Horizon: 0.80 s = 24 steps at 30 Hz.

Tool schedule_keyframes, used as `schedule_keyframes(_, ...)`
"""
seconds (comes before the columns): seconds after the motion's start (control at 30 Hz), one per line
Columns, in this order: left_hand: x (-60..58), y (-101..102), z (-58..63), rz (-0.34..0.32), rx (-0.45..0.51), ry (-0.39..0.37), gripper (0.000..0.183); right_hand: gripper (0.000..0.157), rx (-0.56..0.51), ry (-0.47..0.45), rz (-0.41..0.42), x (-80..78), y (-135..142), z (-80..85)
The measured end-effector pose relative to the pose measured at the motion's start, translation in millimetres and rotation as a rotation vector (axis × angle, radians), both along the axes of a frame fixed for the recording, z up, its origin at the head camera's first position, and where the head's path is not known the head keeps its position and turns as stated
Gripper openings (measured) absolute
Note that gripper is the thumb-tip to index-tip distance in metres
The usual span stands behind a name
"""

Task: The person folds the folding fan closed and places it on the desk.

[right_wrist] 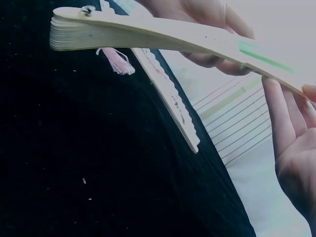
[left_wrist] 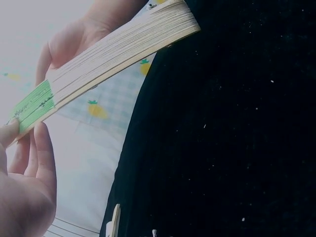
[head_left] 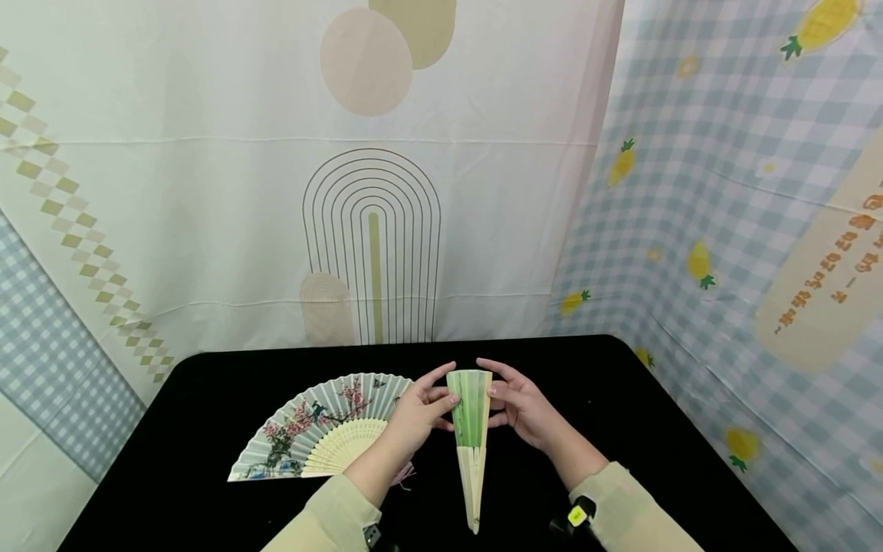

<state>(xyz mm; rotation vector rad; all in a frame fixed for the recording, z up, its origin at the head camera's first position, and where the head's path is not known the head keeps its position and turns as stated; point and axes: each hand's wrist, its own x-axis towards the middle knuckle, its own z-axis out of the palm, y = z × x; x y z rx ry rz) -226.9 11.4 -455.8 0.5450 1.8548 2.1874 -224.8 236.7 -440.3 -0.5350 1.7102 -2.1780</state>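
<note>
A green folding fan (head_left: 472, 410) with pale wooden ribs stands almost folded, wide end up and pivot end down, between both hands. My left hand (head_left: 417, 410) pinches its left edge near the top, thumb on the front face. On the opposite edge my right hand (head_left: 520, 406) holds it in the same way, index finger raised past the top corner. The left wrist view shows the stacked ribs (left_wrist: 123, 47) edge-on, pressed close together. A metal pivot pin (right_wrist: 88, 10) shows at the narrow end in the right wrist view.
A second folding fan (head_left: 345, 406) lies spread at the left, white with painted blossoms, partly behind the left forearm. Its pink tassel (right_wrist: 116, 61) hangs near the pivot. Black cloth covers the table (head_left: 586, 383). Patterned curtains (head_left: 483, 230) rise behind and at the sides.
</note>
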Motion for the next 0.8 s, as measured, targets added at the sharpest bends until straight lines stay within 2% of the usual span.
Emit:
schedule_keyframes(0.47, -0.8, -2.1, -0.5, 0.069, 0.008, -0.004, 0.057, 0.07, 0.179, -0.075, -0.144, 7.1, -9.9, -5.9)
schedule_keyframes(0.8, -1.5, -5.6, -1.4, 0.09, 0.009, -0.01, 0.058, 0.082, 0.162, -0.084, -0.162, 13.2, -15.9, -12.3)
